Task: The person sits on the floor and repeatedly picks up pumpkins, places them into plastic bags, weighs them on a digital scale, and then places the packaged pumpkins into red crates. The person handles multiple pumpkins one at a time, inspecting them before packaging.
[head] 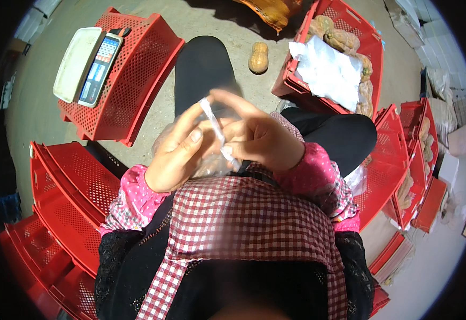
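Note:
In front of my lap, both hands are at the mouth of a clear plastic bag [213, 167]. A narrow white strip [215, 127], perhaps the bag's gathered rim, runs slantwise between them. My left hand [177, 154] holds the bag from the left side, thumb up. With bent fingers and thumb, my right hand [263, 138] pinches the lower part of the strip, while its forefinger reaches toward the strip's upper end. The fingers hide most of the bag, and I cannot tell what is in it. Beyond my knees, a butternut squash [258, 58] lies on the concrete floor.
At the upper left, a digital scale [100, 70] sits on an overturned red plastic crate [145, 68]. A red crate of squashes [342, 39], with white plastic sheets [329, 74] over its edge, stands at the upper right. More red crates [67, 204] flank me on both sides.

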Motion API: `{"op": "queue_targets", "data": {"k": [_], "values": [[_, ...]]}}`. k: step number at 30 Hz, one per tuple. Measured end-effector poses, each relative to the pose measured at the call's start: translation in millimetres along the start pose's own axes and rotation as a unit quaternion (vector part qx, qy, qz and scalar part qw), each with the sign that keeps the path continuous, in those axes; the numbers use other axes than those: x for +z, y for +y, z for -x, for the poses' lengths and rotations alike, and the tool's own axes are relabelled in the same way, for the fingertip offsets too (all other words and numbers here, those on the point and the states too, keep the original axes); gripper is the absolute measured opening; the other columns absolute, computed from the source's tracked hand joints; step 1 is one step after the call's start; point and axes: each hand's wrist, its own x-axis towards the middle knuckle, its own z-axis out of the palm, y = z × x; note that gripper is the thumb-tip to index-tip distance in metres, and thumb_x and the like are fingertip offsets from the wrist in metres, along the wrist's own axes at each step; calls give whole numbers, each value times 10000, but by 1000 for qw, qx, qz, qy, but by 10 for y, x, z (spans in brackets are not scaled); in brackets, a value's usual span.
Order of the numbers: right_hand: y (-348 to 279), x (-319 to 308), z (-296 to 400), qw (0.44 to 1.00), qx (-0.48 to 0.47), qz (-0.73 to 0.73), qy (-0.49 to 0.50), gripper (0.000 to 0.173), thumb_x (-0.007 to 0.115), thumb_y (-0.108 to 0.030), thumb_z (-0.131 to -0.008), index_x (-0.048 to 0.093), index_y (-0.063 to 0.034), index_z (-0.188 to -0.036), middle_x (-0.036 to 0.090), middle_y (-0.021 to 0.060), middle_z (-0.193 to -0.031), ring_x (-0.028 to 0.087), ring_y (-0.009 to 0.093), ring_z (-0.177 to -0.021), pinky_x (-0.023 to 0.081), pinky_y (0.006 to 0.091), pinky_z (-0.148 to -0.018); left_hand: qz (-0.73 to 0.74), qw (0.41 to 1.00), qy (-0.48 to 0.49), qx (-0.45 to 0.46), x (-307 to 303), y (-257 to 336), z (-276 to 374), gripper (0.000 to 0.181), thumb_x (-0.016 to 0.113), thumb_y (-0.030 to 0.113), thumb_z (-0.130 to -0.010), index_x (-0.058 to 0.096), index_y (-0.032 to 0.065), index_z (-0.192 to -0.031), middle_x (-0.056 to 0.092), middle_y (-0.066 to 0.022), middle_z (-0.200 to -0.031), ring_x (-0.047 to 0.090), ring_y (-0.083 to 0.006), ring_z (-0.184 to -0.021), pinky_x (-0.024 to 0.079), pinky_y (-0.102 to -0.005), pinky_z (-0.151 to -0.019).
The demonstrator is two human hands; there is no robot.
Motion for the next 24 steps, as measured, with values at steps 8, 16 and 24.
{"op": "queue_targets", "data": {"k": [8, 16, 24], "values": [[305, -509, 22, 803, 151, -547, 179, 479, 329, -55, -908, 171, 19, -1354, 410, 306, -1185, 459, 378, -1110, 402, 449, -953, -678, 686, -235, 118, -224, 484, 240, 144, 563, -5, -737, 629, 47, -854, 544, -70, -738, 494, -239, -712, 426, -323, -663], [452, -82, -128, 886, -128, 446, -19, 698, 733, -433, -640, 503, -15, -1149, 514, 168, -1089, 509, 282, -1029, 409, 384, -856, -330, 919, 190, 105, -954, 56, 335, 246, 471, 206, -873, 511, -2, -998, 506, -126, -1146, 498, -215, -1046, 370, -339, -926], [243, 94, -353, 775, -130, 592, -179, 405, 688, -434, -642, 581, -90, -828, 636, 61, -719, 620, 238, -730, 432, 351, -665, 76, 973, 198, -92, -662, -460, 310, 462, 422, 326, -909, 420, 18, -1253, 505, -154, -1208, 513, -260, -1097, 436, -384, -927]]}}
